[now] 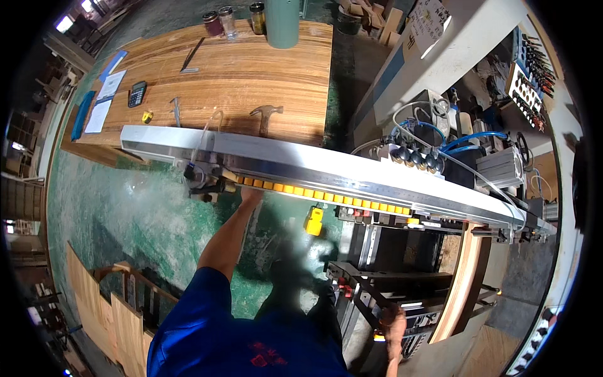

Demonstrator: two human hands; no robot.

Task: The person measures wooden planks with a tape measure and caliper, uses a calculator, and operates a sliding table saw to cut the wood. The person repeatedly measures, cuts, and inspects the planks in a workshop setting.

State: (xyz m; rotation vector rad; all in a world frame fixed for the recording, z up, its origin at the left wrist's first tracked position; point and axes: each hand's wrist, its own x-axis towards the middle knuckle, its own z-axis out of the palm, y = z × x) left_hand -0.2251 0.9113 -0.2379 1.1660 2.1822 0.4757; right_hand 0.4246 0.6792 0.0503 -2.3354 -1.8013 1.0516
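My left arm reaches forward to a long white metal rail (301, 156) that crosses in front of me. My left hand (251, 195) is at the row of yellow blocks (295, 190) along the rail's near side; its fingers are mostly hidden. Just left of it sits a dark fitting with a clear hose (200, 176). Low on the right, my right hand (394, 322) is closed at the end of a dark metal arm (364, 295) of the machine frame. What it grips is too dark to make out. Beside it stands a curved-looking wooden board (458, 289).
Beyond the rail, a wooden table (220, 75) bears a hammer (266, 116), a calculator (137, 94), papers (107, 94) and jars (227, 24). A yellow device (314, 221) is over the green floor. Blue hoses (471, 141) and a pillar (433, 60) stand right; wooden panels (100, 298) lean left.
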